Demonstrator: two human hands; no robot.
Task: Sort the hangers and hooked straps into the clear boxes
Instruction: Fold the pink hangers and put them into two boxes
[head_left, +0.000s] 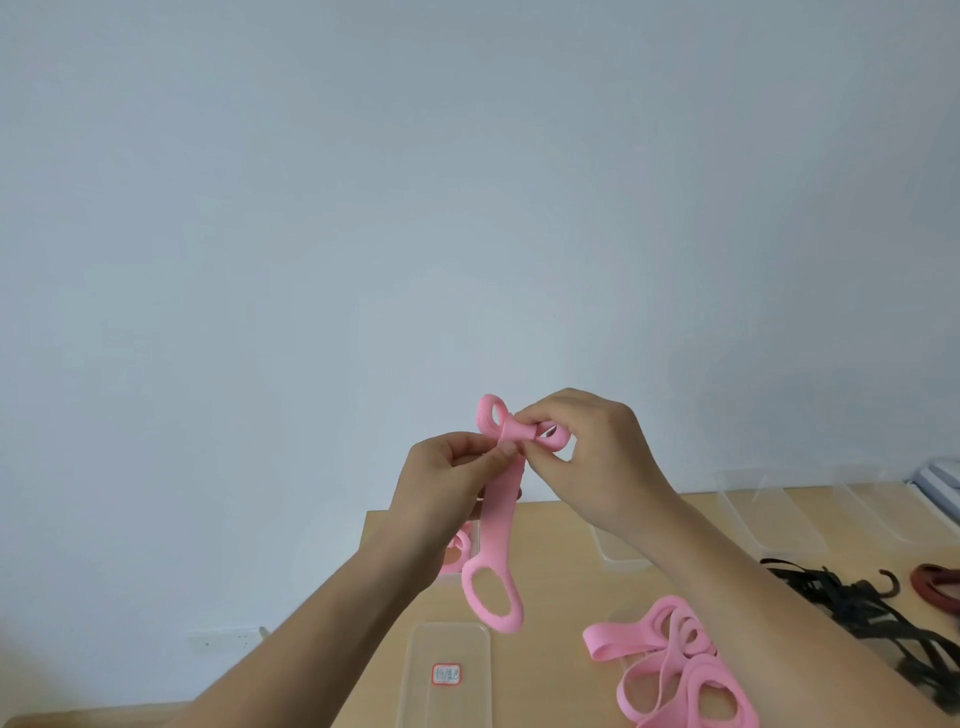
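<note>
A pink strap (500, 512) with oval loops hangs in the air above the wooden table (561, 587). My left hand (447, 483) pinches its upper part from the left. My right hand (592, 457) pinches the folded top loops from the right. The strap's lower loop dangles over the table. A pile of more pink straps (675, 660) lies at the front right. Black hooked straps (852, 608) lie in a heap at the right edge. A clear box (462, 551) behind my left wrist holds pink straps.
A clear lid with a red-edged label (447, 675) lies at the front. Clear boxes (763, 514) stand at the back right, another (618, 553) behind my right forearm. A dark red strap (935, 582) lies at the far right. A wall socket (223, 642) is low on the left.
</note>
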